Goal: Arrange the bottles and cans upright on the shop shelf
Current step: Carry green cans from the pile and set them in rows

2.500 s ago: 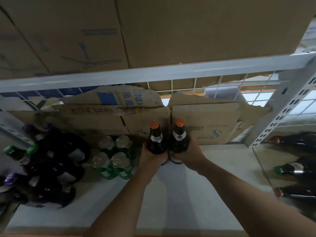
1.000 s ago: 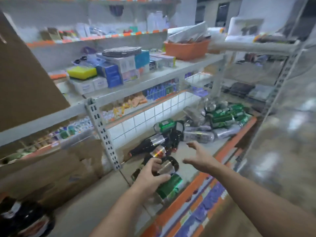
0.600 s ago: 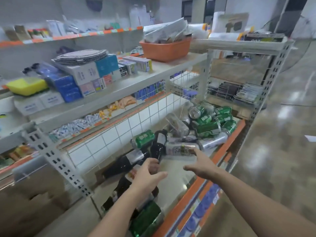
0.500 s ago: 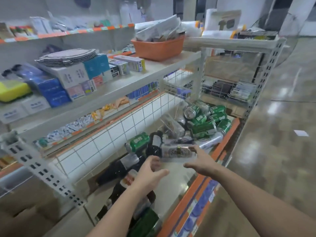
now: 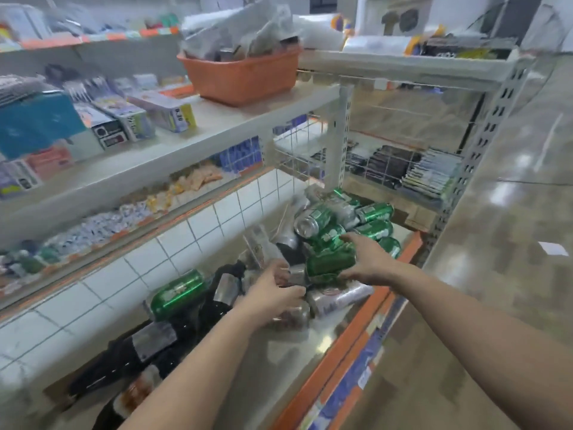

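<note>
Bottles and cans lie tumbled on the low shelf (image 5: 322,339) with the orange front edge. My right hand (image 5: 370,259) grips a green can (image 5: 328,263) at the front of a pile of green cans (image 5: 344,217), fingers above and thumb below. My left hand (image 5: 273,294) curls over a silver can (image 5: 291,315) lying just left of it. Another silver can (image 5: 338,297) lies below the right hand. Dark bottles (image 5: 148,346) lie on their sides at the left, with one green can (image 5: 176,294) resting on them.
A white tiled wall (image 5: 186,243) backs the shelf. Above, a grey shelf (image 5: 217,131) carries boxes and an orange basket (image 5: 245,76). A perforated upright post (image 5: 336,141) and wire mesh stand behind the can pile. Polished floor (image 5: 511,243) lies to the right.
I turned from the left bay, where both hands held two upright bottles, to the right bay. Both hands reached forward open and now close on cans in the pile.
</note>
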Demonstrator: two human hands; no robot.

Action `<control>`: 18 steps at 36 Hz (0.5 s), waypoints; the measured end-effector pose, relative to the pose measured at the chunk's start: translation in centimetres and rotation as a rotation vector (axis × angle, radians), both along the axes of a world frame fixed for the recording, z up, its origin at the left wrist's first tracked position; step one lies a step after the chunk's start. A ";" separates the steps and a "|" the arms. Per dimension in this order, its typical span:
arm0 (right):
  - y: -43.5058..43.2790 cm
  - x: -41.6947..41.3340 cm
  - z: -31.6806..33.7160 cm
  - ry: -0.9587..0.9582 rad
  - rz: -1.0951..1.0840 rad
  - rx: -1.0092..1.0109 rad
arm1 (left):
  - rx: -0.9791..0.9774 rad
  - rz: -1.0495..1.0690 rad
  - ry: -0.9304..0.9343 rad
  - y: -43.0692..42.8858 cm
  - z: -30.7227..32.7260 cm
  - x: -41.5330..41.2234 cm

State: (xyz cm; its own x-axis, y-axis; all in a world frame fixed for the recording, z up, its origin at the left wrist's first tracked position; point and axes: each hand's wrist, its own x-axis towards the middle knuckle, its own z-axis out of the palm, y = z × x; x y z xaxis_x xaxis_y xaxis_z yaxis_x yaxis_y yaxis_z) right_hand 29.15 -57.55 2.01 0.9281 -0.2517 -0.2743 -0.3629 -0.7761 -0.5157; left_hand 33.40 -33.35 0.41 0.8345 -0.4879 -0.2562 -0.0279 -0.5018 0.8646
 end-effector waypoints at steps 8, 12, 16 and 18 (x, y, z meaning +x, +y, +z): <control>-5.2 4.7 -3.1 0.148 0.337 0.078 | 0.095 0.216 -0.105 -7.7 -0.1 0.7; -6.0 5.4 -2.7 0.141 0.419 0.113 | 0.122 0.250 -0.112 -9.5 0.1 0.4; -7.5 5.4 -1.7 0.096 0.369 0.267 | 0.078 0.372 -0.105 -10.9 0.4 0.4; -8.5 5.6 -0.9 0.091 0.332 0.337 | 0.002 0.469 -0.088 -11.4 0.9 0.6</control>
State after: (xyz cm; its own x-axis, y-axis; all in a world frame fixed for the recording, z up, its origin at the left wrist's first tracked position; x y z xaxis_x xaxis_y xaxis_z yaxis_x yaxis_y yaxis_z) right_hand 34.74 -66.07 1.07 0.9116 0.1712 -0.3737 -0.1791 -0.6530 -0.7359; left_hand 34.00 -44.70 1.28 0.9831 -0.0527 -0.1752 0.1290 -0.4792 0.8682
